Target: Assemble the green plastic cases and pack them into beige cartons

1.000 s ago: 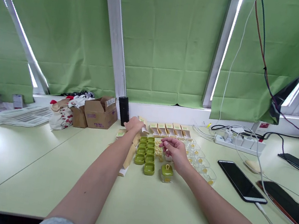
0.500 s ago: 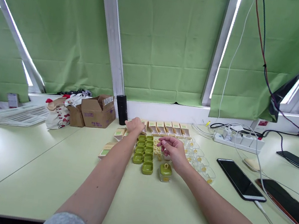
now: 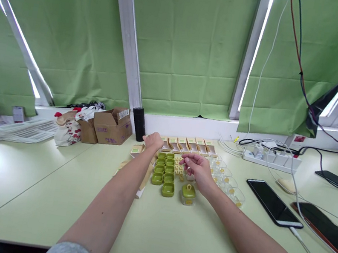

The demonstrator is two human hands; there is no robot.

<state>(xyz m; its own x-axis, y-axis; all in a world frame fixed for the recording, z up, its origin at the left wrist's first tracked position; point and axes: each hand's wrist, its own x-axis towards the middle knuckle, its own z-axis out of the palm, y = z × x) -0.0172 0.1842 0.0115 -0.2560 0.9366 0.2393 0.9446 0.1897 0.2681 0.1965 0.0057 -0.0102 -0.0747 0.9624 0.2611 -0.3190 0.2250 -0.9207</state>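
My left hand [image 3: 153, 141] reaches over the left end of a back row of folded cardboard sleeves [image 3: 182, 144]; only its back shows and the fingers are hidden. My right hand [image 3: 197, 169] hovers with loosely bent, parted fingers and nothing visible in them. Below its fingertips sit small cream-coloured pieces [image 3: 179, 170] in rows. Between my arms stand two columns of green square lids [image 3: 167, 189], hollow side up. A clear square jar with a green lid [image 3: 189, 192] stands in front. Beside my left forearm lies a cardboard sleeve [image 3: 146, 179], partly covered by the arm.
Clear jars [image 3: 235, 195] with yellow marks stand right of my right hand. A phone on a cable [image 3: 274, 203] and a power strip [image 3: 271, 161] are farther right. At the back left are a cardboard box [image 3: 112, 126] and a black cylinder [image 3: 138, 124].
A cardboard sleeve now shows to the right of my left forearm, where bare table was before. Both hands stay nearly in place, and the view has shifted slightly.
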